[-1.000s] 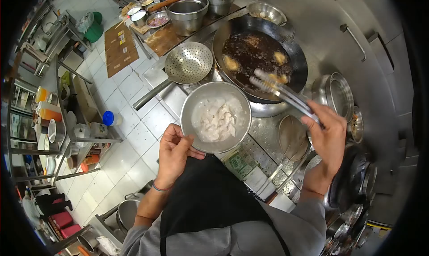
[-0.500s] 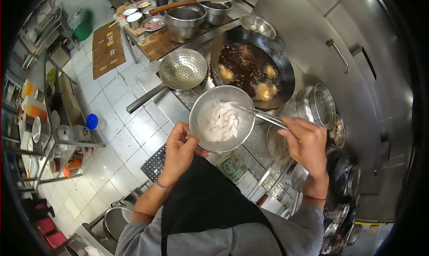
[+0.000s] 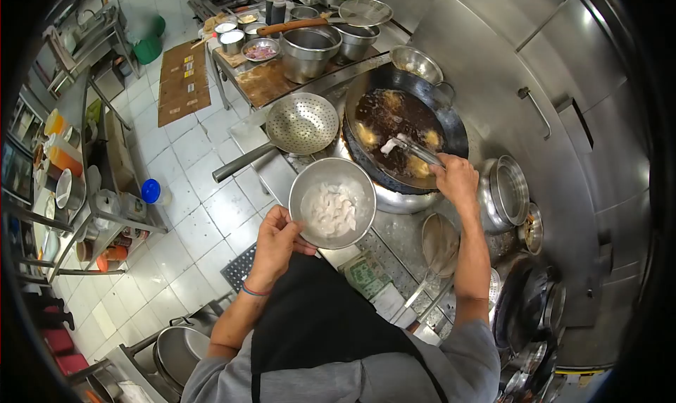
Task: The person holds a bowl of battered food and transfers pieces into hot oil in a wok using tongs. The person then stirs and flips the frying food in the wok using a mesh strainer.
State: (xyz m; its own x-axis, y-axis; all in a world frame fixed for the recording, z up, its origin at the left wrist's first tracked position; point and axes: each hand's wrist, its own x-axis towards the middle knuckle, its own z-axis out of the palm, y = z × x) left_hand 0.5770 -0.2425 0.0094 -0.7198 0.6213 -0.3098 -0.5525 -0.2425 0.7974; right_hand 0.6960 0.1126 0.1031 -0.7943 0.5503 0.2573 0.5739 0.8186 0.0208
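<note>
My left hand (image 3: 278,240) grips the rim of a metal bowl (image 3: 296,185), held in front of my apron. Pale, batter-coated pieces (image 3: 336,209) lie in the bowl. Metal tongs (image 3: 421,149) are closed in my right hand (image 3: 456,180), over the wok. At their tips is one white coated piece (image 3: 390,145), just above the dark oil (image 3: 377,114). Several golden pieces (image 3: 366,135) fry in the oil, with bubbles around them. The wok (image 3: 454,125) sits on the stove, and my right hand is at its near right side.
A perforated ladle (image 3: 301,123) rests left of the wok, its handle pointing left. Behind it, a table holds a deep pot (image 3: 310,47) and small bowls. A mesh strainer (image 3: 440,244) lies right of the bowl. Steel pots (image 3: 508,188) stand by the wall.
My right hand has moved forward with the tongs, from the bowl to over the wok, carrying a coated piece. The bowl sits slightly lower and further left in view.
</note>
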